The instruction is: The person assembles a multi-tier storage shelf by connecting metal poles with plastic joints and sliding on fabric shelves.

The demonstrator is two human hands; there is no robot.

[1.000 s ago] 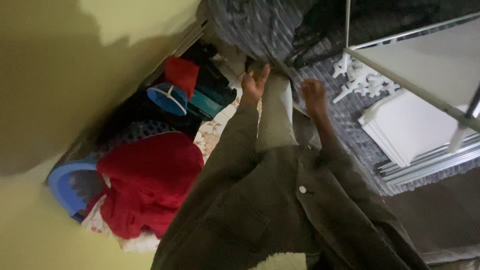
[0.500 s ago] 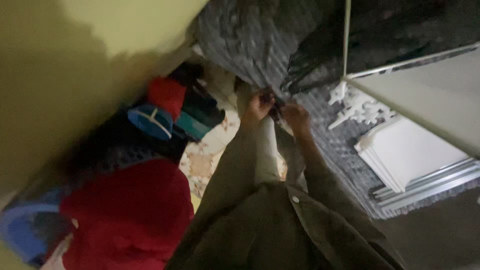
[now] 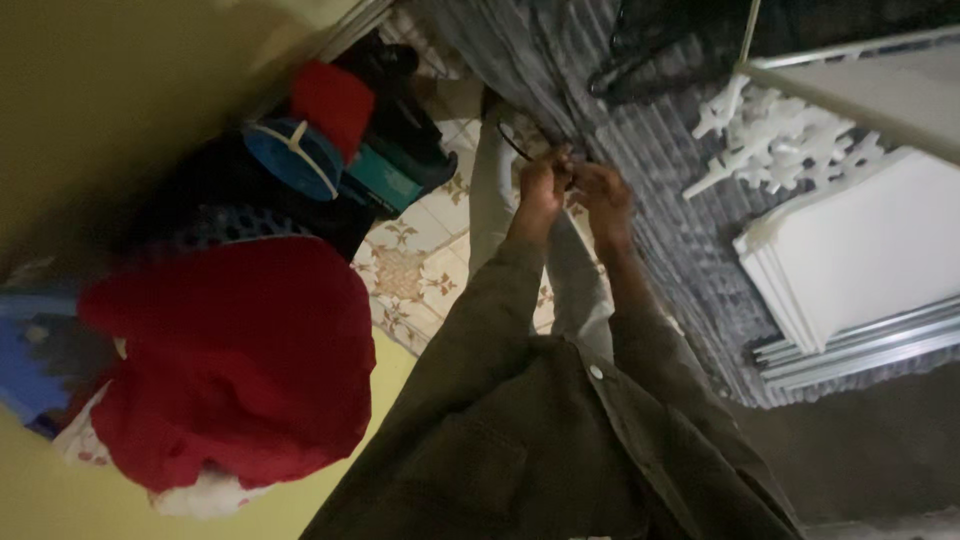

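My left hand (image 3: 540,188) and my right hand (image 3: 603,198) are pressed together at the edge of a grey striped bed cover (image 3: 640,150). The fingers of both pinch a thin black cord (image 3: 510,140), which loops out to the left of my left hand. It is too dark to tell exactly where the cord ends. Olive-green sleeves cover both of my arms, and my pale trouser legs (image 3: 575,290) show between them.
A red cloth heap (image 3: 235,350) lies on a blue basket (image 3: 30,360) at the left by the yellow wall. Behind it are a blue round lid (image 3: 292,158), a red item (image 3: 335,100) and a teal box (image 3: 385,180). White panels (image 3: 860,260) and white plastic pieces (image 3: 780,140) rest on the cover.
My hands were apart and spread a second ago; they have come together at the cover's edge and closed on the cord. The view has moved closer.
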